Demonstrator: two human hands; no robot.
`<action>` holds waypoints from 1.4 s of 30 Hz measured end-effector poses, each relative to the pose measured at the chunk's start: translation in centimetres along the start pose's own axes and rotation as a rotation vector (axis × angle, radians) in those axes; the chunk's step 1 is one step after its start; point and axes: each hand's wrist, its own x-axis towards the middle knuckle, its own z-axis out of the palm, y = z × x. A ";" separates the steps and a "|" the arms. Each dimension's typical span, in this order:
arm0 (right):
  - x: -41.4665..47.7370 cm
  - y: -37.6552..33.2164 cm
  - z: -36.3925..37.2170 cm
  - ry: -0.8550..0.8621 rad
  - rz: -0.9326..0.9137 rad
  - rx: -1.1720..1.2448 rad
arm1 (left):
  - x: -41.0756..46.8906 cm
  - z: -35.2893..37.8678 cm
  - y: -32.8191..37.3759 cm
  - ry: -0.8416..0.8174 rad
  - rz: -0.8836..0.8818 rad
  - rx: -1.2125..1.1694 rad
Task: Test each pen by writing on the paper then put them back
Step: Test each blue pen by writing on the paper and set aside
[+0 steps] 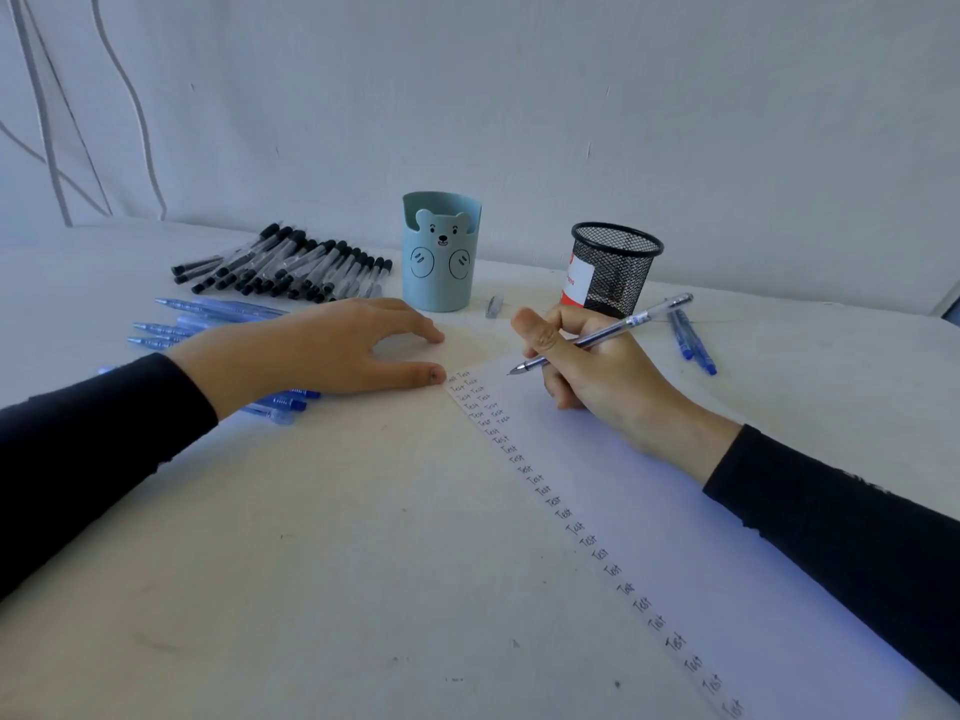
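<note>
Spanning the lower view: pale tabletop (311, 563). White paper (649, 485) lies right of centre, with a column of "Test" words down its left edge, doubled near the top.

Left hand (311, 345) rests flat on the tabletop, fingers (405, 314) straight and loosely spread, holding nothing; thumb tip touches the paper's top corner.

Right hand (597, 376) sits on the paper, fingers curled round a clear pen (613, 330). Nib points down-left, just over the paper's top edge beside the doubled words; contact cannot be told.

Heap of black-capped pens (291, 267) at back left. Blue bear holder (441, 262) and black mesh cup (615, 267) stand upright behind the hands; contents of either cannot be made out.

Blue pens (208, 314) lie under and beside the left wrist. Two blue pens (693, 343) lie right of the mesh cup. Small clear cap (494, 306) lies between the containers.
</note>
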 end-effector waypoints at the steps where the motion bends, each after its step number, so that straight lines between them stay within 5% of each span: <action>1: 0.2 0.0 -0.5 0.001 -0.008 -0.009 | 0.0 0.0 0.0 0.000 -0.001 -0.003; 10: 1.3 0.6 -6.7 -0.079 -0.144 -0.259 | 0.0 0.2 0.0 0.013 -0.025 -0.035; 14: 1.3 0.2 -7.4 -0.117 -0.040 -0.315 | 0.0 0.2 0.0 0.013 -0.030 -0.017; 20: 0.2 -0.7 -5.4 -0.206 -0.080 -0.932 | 0.0 0.2 0.1 0.020 -0.029 -0.031; 27: 7.1 -0.1 -2.8 -0.137 -0.287 -1.040 | 0.0 0.1 0.2 0.016 -0.030 -0.015; 34: 12.4 1.7 -1.1 -0.333 -0.425 -1.368 | -0.1 0.1 0.2 0.019 -0.018 -0.026; 39: 9.6 0.5 -1.4 -0.174 -0.493 -1.148 | 0.0 0.1 0.1 0.023 -0.015 -0.032; 42: 4.9 -0.7 -1.6 -0.271 -0.436 -0.900 | 0.1 0.2 -0.2 0.029 -0.013 -0.046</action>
